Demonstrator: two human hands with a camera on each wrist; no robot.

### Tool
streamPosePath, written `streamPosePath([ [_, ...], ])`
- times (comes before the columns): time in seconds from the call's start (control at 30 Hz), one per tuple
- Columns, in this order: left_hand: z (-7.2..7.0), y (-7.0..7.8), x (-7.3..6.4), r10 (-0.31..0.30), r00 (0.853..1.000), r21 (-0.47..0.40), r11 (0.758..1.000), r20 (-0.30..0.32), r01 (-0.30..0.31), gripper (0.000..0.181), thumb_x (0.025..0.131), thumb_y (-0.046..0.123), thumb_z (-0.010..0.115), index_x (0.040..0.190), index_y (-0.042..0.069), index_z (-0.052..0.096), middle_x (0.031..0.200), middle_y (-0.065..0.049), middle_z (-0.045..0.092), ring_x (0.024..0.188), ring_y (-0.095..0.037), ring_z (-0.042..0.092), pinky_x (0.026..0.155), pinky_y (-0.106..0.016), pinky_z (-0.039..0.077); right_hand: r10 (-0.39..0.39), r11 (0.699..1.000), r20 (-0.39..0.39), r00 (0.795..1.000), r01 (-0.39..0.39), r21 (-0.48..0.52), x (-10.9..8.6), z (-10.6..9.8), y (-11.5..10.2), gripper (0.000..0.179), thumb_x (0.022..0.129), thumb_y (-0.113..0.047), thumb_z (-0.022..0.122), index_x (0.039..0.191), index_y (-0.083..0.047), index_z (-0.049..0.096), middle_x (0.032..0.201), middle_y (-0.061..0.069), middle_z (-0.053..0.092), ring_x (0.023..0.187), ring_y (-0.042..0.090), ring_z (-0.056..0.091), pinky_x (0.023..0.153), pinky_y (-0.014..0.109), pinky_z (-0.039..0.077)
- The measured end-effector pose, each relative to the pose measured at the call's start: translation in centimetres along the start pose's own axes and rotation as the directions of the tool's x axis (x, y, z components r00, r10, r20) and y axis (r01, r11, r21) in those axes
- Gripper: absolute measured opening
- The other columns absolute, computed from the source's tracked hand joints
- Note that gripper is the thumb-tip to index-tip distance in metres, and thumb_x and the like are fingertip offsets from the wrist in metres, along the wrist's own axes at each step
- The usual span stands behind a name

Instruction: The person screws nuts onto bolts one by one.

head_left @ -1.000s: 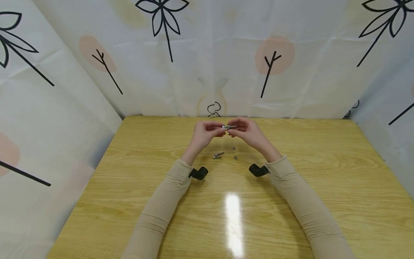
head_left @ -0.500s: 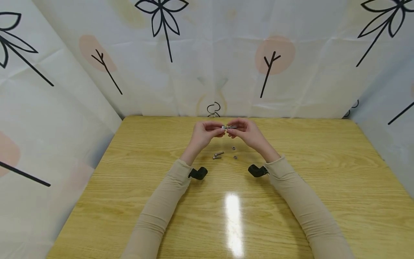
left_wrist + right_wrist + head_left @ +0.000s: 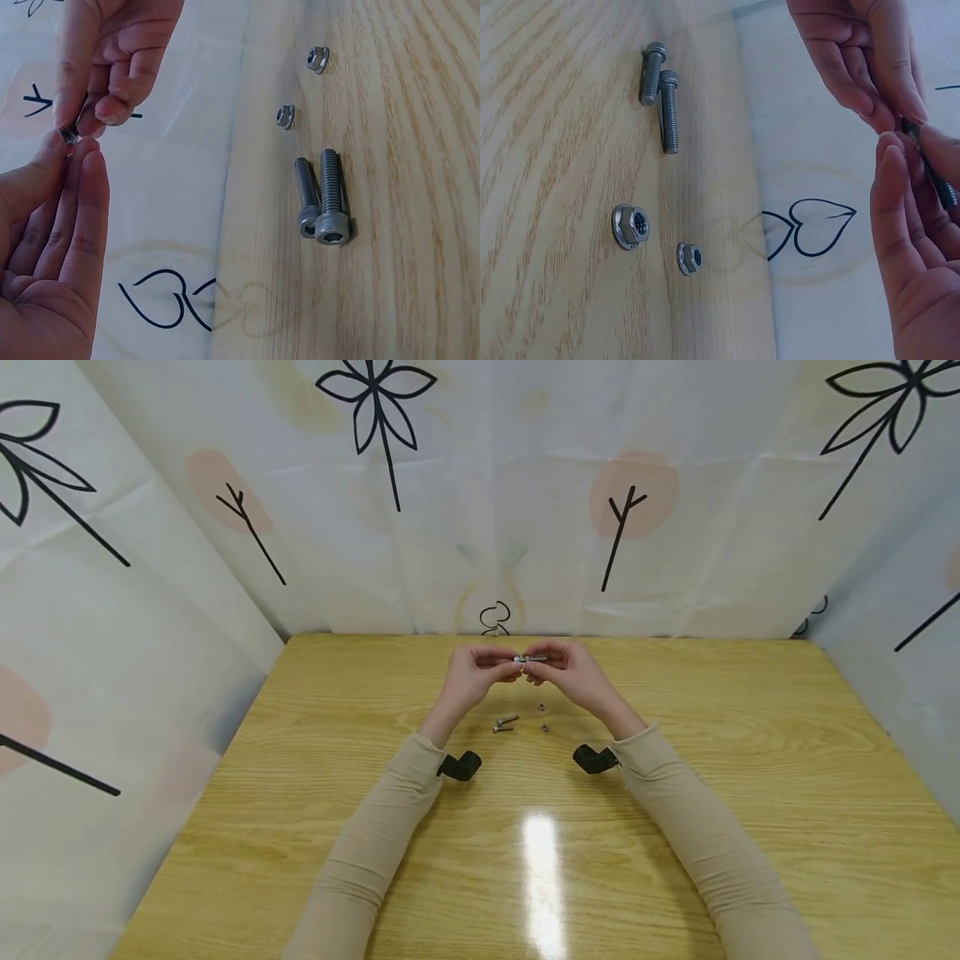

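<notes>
Over the far part of the table, both hands meet around a metal bolt (image 3: 536, 658). My left hand (image 3: 472, 675) pinches its left end between thumb and fingertips. From the other side my right hand (image 3: 570, 670) pinches the bolt, whose threaded shank (image 3: 939, 184) shows between thumb and fingers in the right wrist view. Fingertips hide the middle, so I cannot tell whether a nut is on it. Below the hands lie two socket-head bolts, one longer bolt (image 3: 330, 199) beside a second bolt (image 3: 306, 191). To their right are two flange nuts, one nut (image 3: 632, 225) larger-looking than the other nut (image 3: 690, 258).
The wooden table (image 3: 360, 693) ends at a white patterned cloth (image 3: 525, 527) behind the hands, and cloth hangs at both sides too. Black wrist mounts, left mount (image 3: 460, 766) and right mount (image 3: 595, 758), stick inward from the sleeves. A light glare lies on the front of the table.
The right hand has shifted slightly left, closer to the left hand, with its fingers regripped a little. The head view has tilted slightly upward. The loose bolts and nuts have stayed in place.
</notes>
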State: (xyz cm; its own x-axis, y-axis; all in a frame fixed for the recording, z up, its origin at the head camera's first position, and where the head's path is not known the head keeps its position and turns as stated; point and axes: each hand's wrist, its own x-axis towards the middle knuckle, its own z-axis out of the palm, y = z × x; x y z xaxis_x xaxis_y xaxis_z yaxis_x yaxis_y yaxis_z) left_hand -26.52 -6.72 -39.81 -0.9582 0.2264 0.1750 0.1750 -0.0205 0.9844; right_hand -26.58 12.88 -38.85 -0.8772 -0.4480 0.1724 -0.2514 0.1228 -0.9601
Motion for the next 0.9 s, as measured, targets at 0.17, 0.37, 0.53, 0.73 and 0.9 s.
streamPosePath([
  [0.17,-0.01,0.02,-0.12,-0.007,1.0,0.005,1.0,-0.001,0.007,0.016,0.084,0.005,0.073,0.098,-0.004,0.072,0.089,-0.014,0.071,0.078,-0.023,0.071,0.074,-0.037,0.061,0.027,0.998,0.001,1.0,-0.027,-0.049,0.08,0.0,0.24,0.033,0.101,-0.022,0.053,0.109,0.008,0.063,0.092,0.026,0.063,0.082,0.043,0.06,0.071,0.051,0.056],
  [0.37,-0.05,0.13,-0.16,-0.015,1.0,-0.007,1.0,-0.009,0.015,0.017,0.084,0.005,0.073,0.099,-0.004,0.072,0.09,-0.014,0.071,0.079,-0.023,0.071,0.079,-0.044,0.059,0.006,1.0,-0.008,1.0,-0.006,0.013,-0.15,-0.3,-0.06,0.032,0.096,-0.01,0.059,0.123,0.007,0.055,0.107,0.027,0.061,0.092,0.039,0.062,0.083,0.053,0.054],
  [0.53,-0.18,0.22,-0.2,-0.003,1.0,0.026,1.0,0.001,0.003,0.016,0.085,0.006,0.073,0.098,-0.003,0.073,0.09,-0.014,0.072,0.079,-0.024,0.071,0.077,-0.041,0.06,0.001,0.999,-0.003,1.0,-0.002,-0.049,-0.08,-0.11,-0.16,0.026,0.098,-0.015,0.058,0.11,0.007,0.063,0.096,0.028,0.063,0.083,0.036,0.063,0.076,0.052,0.056],
  [0.73,-0.19,0.1,-0.25,-0.001,1.0,0.019,1.0,0.004,0.001,0.015,0.084,0.005,0.073,0.097,-0.003,0.073,0.089,-0.014,0.072,0.077,-0.024,0.071,0.073,-0.036,0.061,0.005,0.999,0.003,1.0,-0.005,-0.043,-0.29,0.13,-0.11,0.029,0.098,-0.017,0.057,0.115,0.006,0.06,0.101,0.028,0.062,0.086,0.039,0.062,0.077,0.053,0.055],
  [0.9,-0.24,0.12,-0.2,0.006,1.0,0.011,1.0,0.009,-0.006,0.016,0.084,0.005,0.073,0.098,-0.004,0.073,0.089,-0.014,0.072,0.078,-0.024,0.071,0.074,-0.037,0.061,-0.004,1.0,-0.006,1.0,0.004,0.001,-0.23,0.26,-0.19,0.024,0.095,-0.006,0.061,0.116,0.005,0.06,0.104,0.024,0.063,0.089,0.038,0.063,0.081,0.054,0.053],
])
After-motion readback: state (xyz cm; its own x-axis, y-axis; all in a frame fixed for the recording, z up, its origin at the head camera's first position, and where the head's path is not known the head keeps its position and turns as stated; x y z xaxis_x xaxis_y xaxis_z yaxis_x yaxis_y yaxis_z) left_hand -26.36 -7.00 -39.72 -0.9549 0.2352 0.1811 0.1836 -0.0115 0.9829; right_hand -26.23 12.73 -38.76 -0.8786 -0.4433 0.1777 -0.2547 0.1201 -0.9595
